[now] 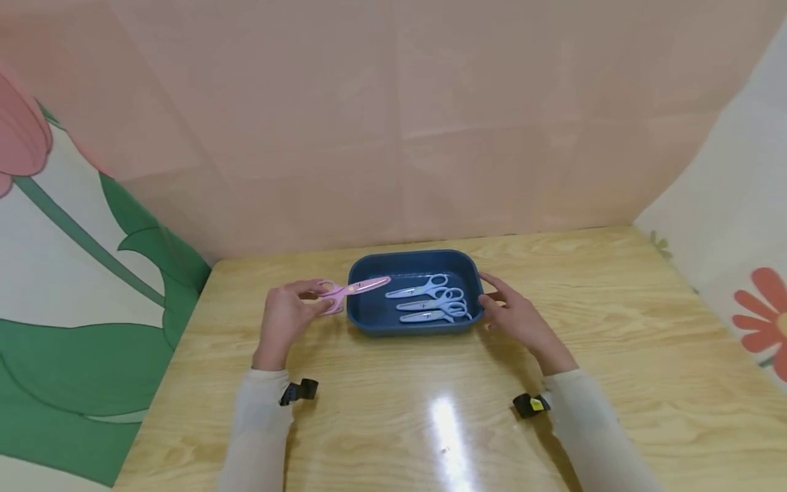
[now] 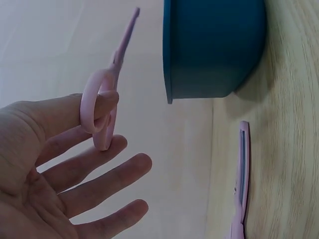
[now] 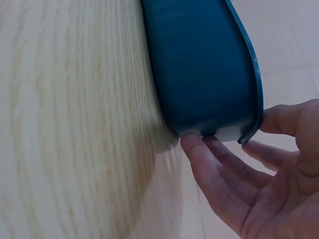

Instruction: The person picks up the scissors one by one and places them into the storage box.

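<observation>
My left hand [image 1: 287, 316] pinches a pair of pink scissors [image 1: 335, 294] by the handle loops, blades pointing right over the left rim of a dark blue plastic tray [image 1: 375, 329]. In the left wrist view, the thumb goes at the loop of these scissors [image 2: 115, 74] while the other fingers spread loosely. My right hand [image 1: 515, 316] holds the tray's right end, thumb at the rim and fingers against the outer wall [image 3: 209, 74]. Several light blue scissors [image 1: 424, 305] lie inside the tray's right half, blades to the left and handles overlapping.
Another pair of pink scissors [image 2: 241, 184] lies on the wooden table [image 1: 381, 389] below my left hand, seen only in the left wrist view. A pink sheet [image 1: 393, 137] hangs behind the table. Flower-patterned panels stand at left and right [image 1: 695, 205].
</observation>
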`<state>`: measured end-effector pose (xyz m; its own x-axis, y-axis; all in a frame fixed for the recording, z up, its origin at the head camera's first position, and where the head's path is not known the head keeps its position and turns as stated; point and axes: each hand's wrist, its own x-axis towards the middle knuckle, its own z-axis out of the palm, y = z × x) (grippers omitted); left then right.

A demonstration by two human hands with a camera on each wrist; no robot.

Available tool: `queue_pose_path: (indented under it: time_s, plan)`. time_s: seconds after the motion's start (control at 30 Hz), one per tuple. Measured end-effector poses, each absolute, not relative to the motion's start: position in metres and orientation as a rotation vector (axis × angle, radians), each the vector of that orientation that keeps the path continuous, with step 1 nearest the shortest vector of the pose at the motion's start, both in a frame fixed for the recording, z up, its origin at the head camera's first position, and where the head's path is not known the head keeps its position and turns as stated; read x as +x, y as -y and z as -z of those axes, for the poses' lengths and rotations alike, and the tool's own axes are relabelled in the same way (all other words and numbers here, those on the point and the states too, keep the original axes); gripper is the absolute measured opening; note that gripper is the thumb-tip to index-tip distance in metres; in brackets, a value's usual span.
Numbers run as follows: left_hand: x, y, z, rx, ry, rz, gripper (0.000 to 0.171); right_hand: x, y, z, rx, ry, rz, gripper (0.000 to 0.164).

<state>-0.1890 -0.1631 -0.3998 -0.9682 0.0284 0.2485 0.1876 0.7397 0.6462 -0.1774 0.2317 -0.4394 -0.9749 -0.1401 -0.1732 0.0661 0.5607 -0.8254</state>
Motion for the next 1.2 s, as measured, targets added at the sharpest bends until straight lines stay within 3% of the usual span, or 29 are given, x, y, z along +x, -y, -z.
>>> queue_pose_path:
  time_s: [1.2]
  plan:
    - [-0.182, 0.139, 0.404, -0.176, 2.758, 0.947, 0.020, -0.179, -0.231, 0.436, -0.036, -2.571, 1.342, 0.056]
